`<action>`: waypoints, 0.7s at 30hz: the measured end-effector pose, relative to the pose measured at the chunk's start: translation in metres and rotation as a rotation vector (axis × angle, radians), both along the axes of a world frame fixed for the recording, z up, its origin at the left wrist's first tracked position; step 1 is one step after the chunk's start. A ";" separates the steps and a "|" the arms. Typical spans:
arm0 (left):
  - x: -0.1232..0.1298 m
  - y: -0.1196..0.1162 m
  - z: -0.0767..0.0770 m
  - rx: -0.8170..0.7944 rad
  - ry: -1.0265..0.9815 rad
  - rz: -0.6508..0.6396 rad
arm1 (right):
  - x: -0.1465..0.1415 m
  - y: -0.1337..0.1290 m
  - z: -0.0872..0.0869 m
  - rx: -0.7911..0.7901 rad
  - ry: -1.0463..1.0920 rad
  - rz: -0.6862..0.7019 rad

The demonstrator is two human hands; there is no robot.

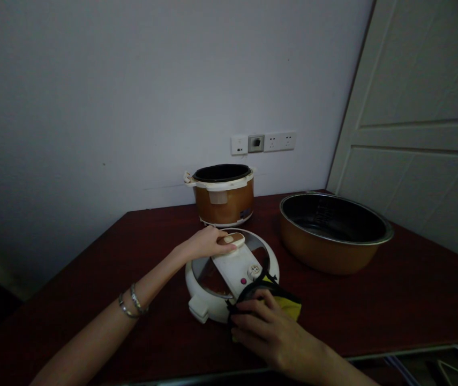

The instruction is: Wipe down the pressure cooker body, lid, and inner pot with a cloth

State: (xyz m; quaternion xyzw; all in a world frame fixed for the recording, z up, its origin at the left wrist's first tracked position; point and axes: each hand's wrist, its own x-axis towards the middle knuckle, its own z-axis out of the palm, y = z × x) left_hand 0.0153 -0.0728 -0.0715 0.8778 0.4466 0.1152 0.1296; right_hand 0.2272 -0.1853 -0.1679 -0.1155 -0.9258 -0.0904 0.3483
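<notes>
A round white pressure cooker lid (200, 305) with see-through panels lies flat on the dark red table. My left hand (207, 244) is wrapped round the handle (234, 238) at the lid's far side. A black and yellow cloth (288, 305) is bunched under my right hand (267, 327), whose fingers curl over it. The cloth rests against the lid's near right part, close to the round valve (254, 271) and a small pink button (243, 281). My left thumb lies on the handle's near side; the other fingers are partly hidden.
Behind the lid stands the brown cooker body (223, 201) with a white rim, near the wall. A large inner pot (329, 252), brown outside and black inside, sits to the right. Sockets (279, 141) are on the wall. The table's front edge (373, 355) runs close by.
</notes>
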 end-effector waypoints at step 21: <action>-0.003 0.001 -0.007 0.052 0.003 0.016 | 0.042 0.074 0.058 -0.457 0.335 -0.091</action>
